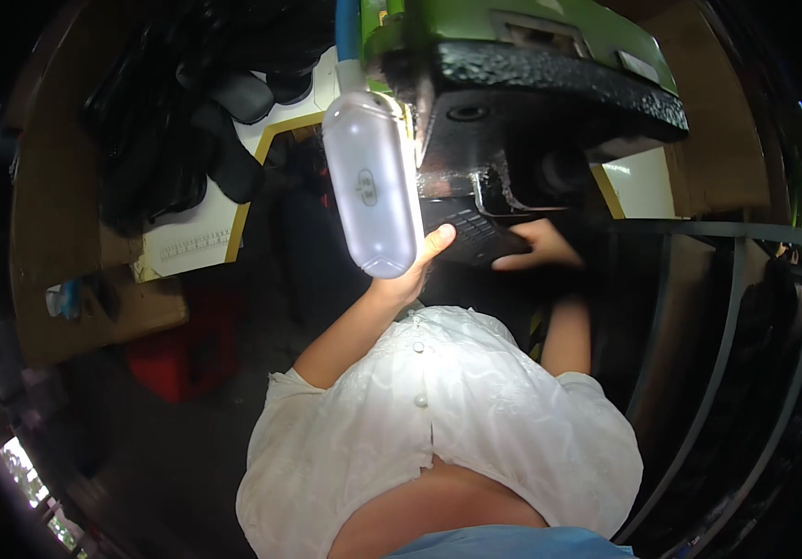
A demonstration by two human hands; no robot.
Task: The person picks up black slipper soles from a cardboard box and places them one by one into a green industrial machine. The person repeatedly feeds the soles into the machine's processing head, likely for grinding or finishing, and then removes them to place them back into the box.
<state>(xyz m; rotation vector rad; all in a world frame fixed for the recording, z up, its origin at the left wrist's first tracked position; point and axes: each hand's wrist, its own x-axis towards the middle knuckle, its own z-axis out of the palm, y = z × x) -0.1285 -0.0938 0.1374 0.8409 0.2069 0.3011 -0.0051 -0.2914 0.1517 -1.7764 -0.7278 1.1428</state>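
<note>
machine edge: big green machine (531, 37) up top, with a chunky black cast part (550, 102) jutting out under it. Its lower lip hangs right over both hands, so overhead room there is tight.

lamp: a long frosted white lamp housing (373, 182) hangs from a blue hose (347, 28) just left of the black casting. It fills the gap between the machine and the dark stuff on the left.

open room: honestly the only free space is the dark floor (187, 447) at lower left. It's too dim to tell what's on it, apart from something red (177, 359) down low.

right side: dark rails of a rack (727, 373) curve down the right edge, close to the right elbow, so not much swing room there.

left side: a white board with yellow edging (205, 224), plus a pile of black pieces (177, 112) on and above it, well apart from the hands.

left hand: the left hand (415, 265) is raised, fingers mostly behind the lamp's lower end, thumb up against its side. Looks like it's touching or cupping the lamp, but I can't tell if it's actually closed around it.

right hand: the right hand (541, 247) is reaching forward under the casting, fingers flat-ish and laid over a black ribbed piece (475, 238), holding it by the near edge.

the black piece: sits just under the machine's lip, between the two hands, right beside the bottom of the lamp.
</note>
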